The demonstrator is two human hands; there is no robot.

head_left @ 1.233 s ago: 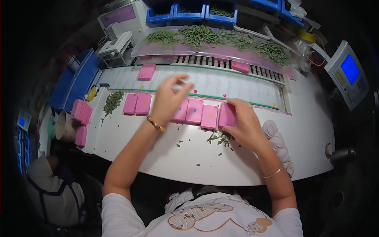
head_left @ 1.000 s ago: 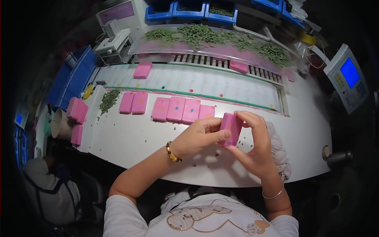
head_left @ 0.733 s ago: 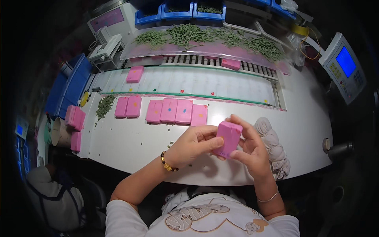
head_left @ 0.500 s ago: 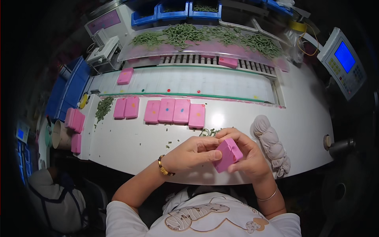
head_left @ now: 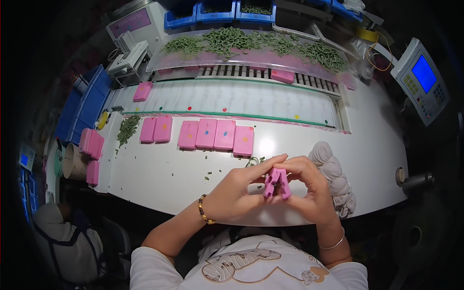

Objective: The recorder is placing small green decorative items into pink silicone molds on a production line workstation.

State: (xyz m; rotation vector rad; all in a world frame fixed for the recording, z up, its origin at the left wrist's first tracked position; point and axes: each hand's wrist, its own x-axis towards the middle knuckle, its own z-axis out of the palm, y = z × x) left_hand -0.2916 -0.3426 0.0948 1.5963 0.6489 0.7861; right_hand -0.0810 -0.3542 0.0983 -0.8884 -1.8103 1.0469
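Over the table's front part, my left hand [head_left: 236,189] and my right hand [head_left: 313,192] hold a pink two-part mould [head_left: 285,187] between them. Its two halves meet at the top and spread apart lower down, like a narrow A. Something dark shows in the gap, too small to name. Fingers and thumbs of each hand close on one half. Just beyond my hands lie a few green rings [head_left: 254,161]. Farther left, several pink moulds [head_left: 206,133] with coloured dots stand side by side, and a pair of pink moulds [head_left: 163,129] sits left of those.
A white conveyor belt [head_left: 261,99] carries a pink block [head_left: 142,91]; rollers [head_left: 232,72] run behind. A clear tray [head_left: 154,60] heaped with green rings [head_left: 227,41] sits above. A twisted grey cloth [head_left: 333,174] lies right, a control panel [head_left: 423,79] beyond. A person [head_left: 67,241] is lower left.
The pink mould, shut and tilted before, now stands with its halves parted at the lower end. The belt's dots and the pink block on it have shifted left.
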